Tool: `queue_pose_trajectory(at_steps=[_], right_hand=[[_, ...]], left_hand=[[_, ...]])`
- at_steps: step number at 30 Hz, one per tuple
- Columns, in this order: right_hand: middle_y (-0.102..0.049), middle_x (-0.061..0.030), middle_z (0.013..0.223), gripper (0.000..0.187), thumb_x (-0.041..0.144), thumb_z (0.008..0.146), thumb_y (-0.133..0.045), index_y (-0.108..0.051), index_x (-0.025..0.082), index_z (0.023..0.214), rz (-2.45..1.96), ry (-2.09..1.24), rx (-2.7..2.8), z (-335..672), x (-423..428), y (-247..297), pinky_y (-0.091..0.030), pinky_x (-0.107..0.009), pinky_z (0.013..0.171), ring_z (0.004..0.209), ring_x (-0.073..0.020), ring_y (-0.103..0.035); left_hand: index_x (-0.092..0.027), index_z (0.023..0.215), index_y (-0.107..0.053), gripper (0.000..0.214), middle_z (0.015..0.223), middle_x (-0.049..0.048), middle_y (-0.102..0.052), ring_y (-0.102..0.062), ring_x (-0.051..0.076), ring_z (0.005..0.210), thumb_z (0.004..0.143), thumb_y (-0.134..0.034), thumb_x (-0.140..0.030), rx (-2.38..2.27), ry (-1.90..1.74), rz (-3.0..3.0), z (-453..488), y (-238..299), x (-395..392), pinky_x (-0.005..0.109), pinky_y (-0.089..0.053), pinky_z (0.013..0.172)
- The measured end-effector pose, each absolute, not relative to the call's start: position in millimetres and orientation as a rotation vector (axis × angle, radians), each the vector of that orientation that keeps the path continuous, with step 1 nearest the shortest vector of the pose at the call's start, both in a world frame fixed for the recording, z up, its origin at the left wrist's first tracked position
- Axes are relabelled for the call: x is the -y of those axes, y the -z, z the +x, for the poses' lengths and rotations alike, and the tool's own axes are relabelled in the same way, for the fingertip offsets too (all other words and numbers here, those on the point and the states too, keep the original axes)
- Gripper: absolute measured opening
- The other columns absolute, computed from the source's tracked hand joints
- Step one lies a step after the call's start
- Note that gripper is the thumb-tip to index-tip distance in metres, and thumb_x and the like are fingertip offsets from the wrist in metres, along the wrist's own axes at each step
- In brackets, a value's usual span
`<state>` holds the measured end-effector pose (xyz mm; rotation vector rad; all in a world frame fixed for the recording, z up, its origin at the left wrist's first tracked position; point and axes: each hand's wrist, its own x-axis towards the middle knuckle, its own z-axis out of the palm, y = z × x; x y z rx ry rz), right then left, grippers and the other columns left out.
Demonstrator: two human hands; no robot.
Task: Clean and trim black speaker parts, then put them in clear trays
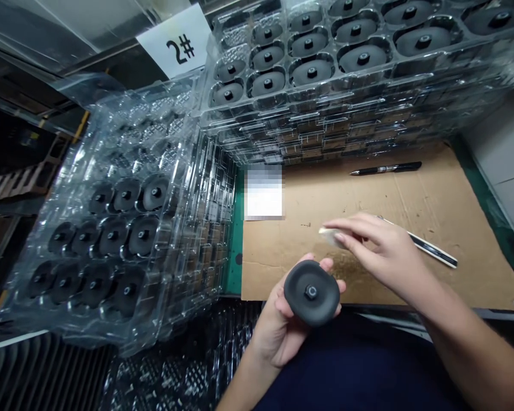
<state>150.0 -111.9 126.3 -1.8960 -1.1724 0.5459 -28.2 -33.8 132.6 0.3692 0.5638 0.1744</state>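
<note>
My left hand (278, 325) holds a round black part (312, 292) with a small centre stud, its fingers wrapped round the rim, just in front of the cardboard sheet (411, 200). My right hand (381, 251) hovers above and to the right of it, fingers pinched on a small pale object (329, 234) that is blurred. A long thin tool with a white handle (432, 249) lies on the cardboard under my right hand.
A clear plastic tray (111, 228) with several black parts sits tilted at the left. A tall stack of clear trays (351, 74) holding more parts stands at the back. A black pen (388, 168) and a white note (264, 194) lie on the cardboard. A sign reads "2#" (179, 43).
</note>
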Motion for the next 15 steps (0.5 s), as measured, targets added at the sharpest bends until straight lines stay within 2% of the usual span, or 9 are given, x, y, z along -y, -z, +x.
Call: queue_pose_trajectory(at_steps=[4, 7, 9, 12, 15], right_hand=[[-0.063, -0.0020, 0.080, 0.021, 0.023, 0.089, -0.047, -0.065, 0.022, 0.100, -1.954, -0.814, 1.182, 133, 138, -81, -0.044, -0.024, 0.061, 0.067, -0.0116, -0.057], [-0.063, -0.0015, 0.078, 0.020, 0.019, 0.087, -0.048, -0.067, 0.021, 0.094, -1.902, -0.915, 1.226, 121, 151, -62, -0.047, -0.025, 0.066, 0.072, -0.0125, -0.060], [-0.064, -0.0021, 0.083, 0.021, 0.020, 0.088, -0.046, -0.066, 0.022, 0.097, -1.916, -0.914, 1.198, 125, 154, -67, -0.047, -0.025, 0.066, 0.074, -0.0129, -0.060], [-0.065, -0.0027, 0.093, 0.022, 0.024, 0.089, -0.049, -0.063, 0.024, 0.106, -1.967, -0.681, 1.096, 135, 150, -102, -0.045, -0.027, 0.066, 0.077, -0.0139, -0.059], [-0.065, -0.0012, 0.100, 0.030, 0.019, 0.086, -0.054, -0.059, 0.028, 0.114, -1.837, -0.310, 1.203, 136, 137, -147, -0.043, -0.030, 0.075, 0.084, -0.0151, -0.057]], left_hand=[[-0.025, 0.123, -0.054, 0.066, 0.138, 0.0100, -0.046, -0.054, 0.033, 0.115, 0.064, -0.072, -0.048, -0.525, -0.152, 0.357, -31, -133, 30, 0.035, -0.052, 0.085], [-0.025, 0.123, -0.054, 0.063, 0.143, 0.0097, -0.040, -0.050, 0.034, 0.118, 0.066, -0.072, -0.046, -0.516, -0.122, 0.364, -30, -133, 27, 0.035, -0.052, 0.086], [-0.026, 0.122, -0.054, 0.058, 0.142, 0.0093, -0.041, -0.051, 0.032, 0.118, 0.069, -0.071, -0.042, -0.505, -0.112, 0.375, -28, -134, 26, 0.034, -0.052, 0.086], [-0.026, 0.121, -0.055, 0.055, 0.136, 0.0094, -0.049, -0.056, 0.030, 0.113, 0.071, -0.072, -0.039, -0.488, -0.104, 0.384, -25, -135, 27, 0.034, -0.052, 0.085], [-0.023, 0.120, -0.056, 0.059, 0.124, 0.0098, -0.058, -0.056, 0.031, 0.112, 0.067, -0.075, -0.039, -0.550, -0.113, 0.417, -21, -136, 31, 0.037, -0.052, 0.086]])
